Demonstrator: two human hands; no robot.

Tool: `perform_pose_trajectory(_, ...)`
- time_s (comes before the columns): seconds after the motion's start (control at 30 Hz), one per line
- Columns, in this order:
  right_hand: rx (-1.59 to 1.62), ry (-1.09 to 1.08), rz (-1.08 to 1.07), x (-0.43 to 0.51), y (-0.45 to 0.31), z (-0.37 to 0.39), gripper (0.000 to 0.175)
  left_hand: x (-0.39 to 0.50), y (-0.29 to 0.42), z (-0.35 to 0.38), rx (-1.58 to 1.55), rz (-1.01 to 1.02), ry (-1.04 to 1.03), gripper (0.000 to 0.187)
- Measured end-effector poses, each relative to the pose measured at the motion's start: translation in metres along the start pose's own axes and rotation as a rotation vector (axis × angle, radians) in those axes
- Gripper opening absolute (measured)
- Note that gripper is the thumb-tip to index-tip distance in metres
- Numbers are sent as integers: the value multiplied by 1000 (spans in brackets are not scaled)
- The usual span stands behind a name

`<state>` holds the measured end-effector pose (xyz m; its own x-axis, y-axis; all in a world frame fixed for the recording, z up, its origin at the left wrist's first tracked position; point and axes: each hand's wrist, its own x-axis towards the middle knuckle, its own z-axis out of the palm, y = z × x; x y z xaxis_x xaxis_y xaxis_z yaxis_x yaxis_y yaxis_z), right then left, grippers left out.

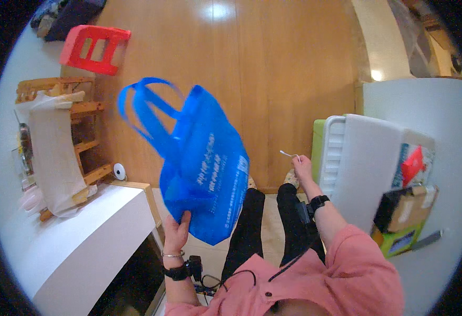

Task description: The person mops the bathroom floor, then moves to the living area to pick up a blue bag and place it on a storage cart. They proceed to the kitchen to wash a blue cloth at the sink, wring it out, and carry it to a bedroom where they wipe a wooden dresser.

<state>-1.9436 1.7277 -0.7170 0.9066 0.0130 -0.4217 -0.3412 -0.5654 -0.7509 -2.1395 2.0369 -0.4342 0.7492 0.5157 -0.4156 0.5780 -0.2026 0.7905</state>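
My left hand grips the lower edge of a blue non-woven shopping bag, thumb on its near face. The bag bears white writing and a printed code, and its two handles swing out towards the upper left. What the bag holds, if anything, is hidden. My right hand is closed around a thin white cable, whose light tip sticks out to the left of the fingers. The kind of cable cannot be told. This hand is beside the white lid of a storage box, apart from the bag.
A red plastic stool stands at the upper left above a wooden rack draped with pale cloth. A white cabinet top lies at my left. At my right, a cloth-covered green storage box stands near a cardboard box and a red packet.
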Motion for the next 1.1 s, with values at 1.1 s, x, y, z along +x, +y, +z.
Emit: perform_pose_trajectory(1.1,376,-651,-122,-227,-314,-272,53,-140,144,-123,-75,302,46,38)
